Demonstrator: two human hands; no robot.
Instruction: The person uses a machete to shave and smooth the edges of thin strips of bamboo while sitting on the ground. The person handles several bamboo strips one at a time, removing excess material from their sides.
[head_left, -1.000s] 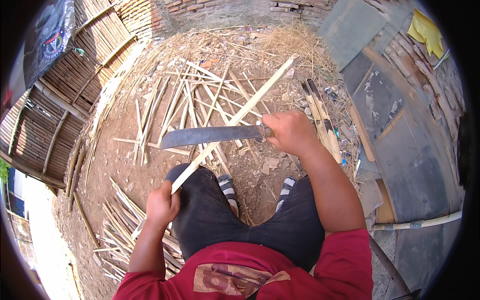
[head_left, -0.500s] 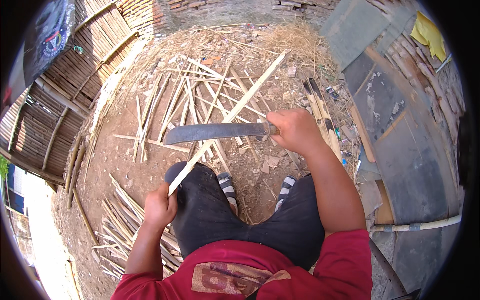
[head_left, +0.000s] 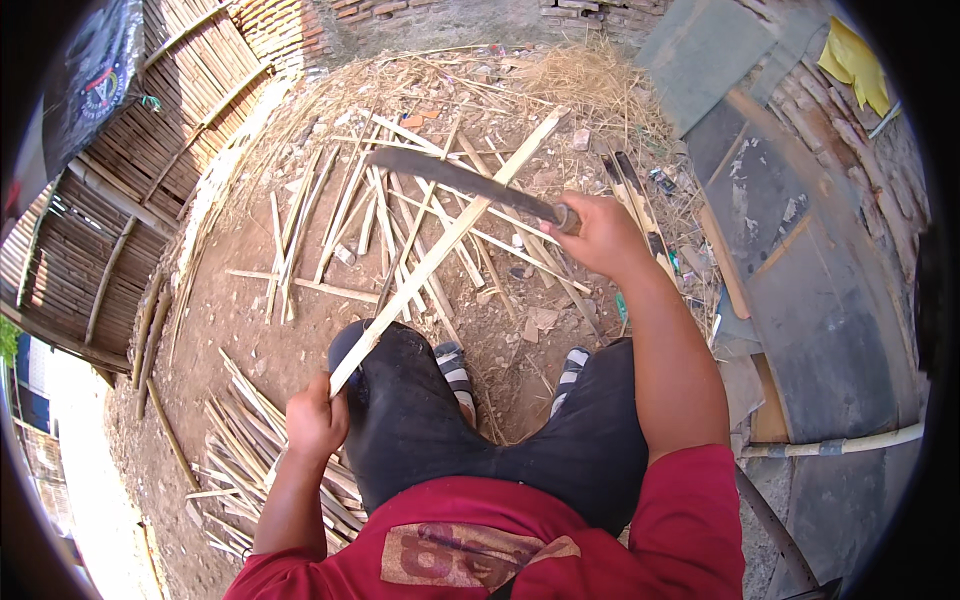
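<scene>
Bamboo filled both grips: the left hand (head_left: 316, 422) was clenched around the near end of a long pale bamboo strip (head_left: 440, 250), down beside the left thigh, and the strip ran up and away to the right over the dirt, its far end reaching toward the straw. The right hand (head_left: 598, 235) was closed on the handle of a big knife (head_left: 460, 182), whose dark blade pointed left and slightly upward and crossed the strip about two thirds of the way along; whether the edge touched the strip could not be told. Both forearms came out of red sleeves (head_left: 690, 510), and below the strip sat the person's knees in dark trousers (head_left: 420, 420), with two striped sandalled feet (head_left: 455, 370) between them on the ground. Beyond the knife a scatter of thin bamboo slats (head_left: 350, 215) lay criss-crossed on the brown dirt ground (head_left: 300, 330), mixed with chips and shavings, and farther out a heap of dry straw (head_left: 590, 85) spread toward a brick wall. Just to the left of the left hand a bundle of split bamboo sticks (head_left: 240, 440) lay heaped. Along the left side stood a woven bamboo fence (head_left: 130, 190). To the right of the right hand lay grey boards (head_left: 830, 300), a bamboo pole (head_left: 850, 443) and, well apart at the top corner, a yellow cloth (head_left: 850, 60).
</scene>
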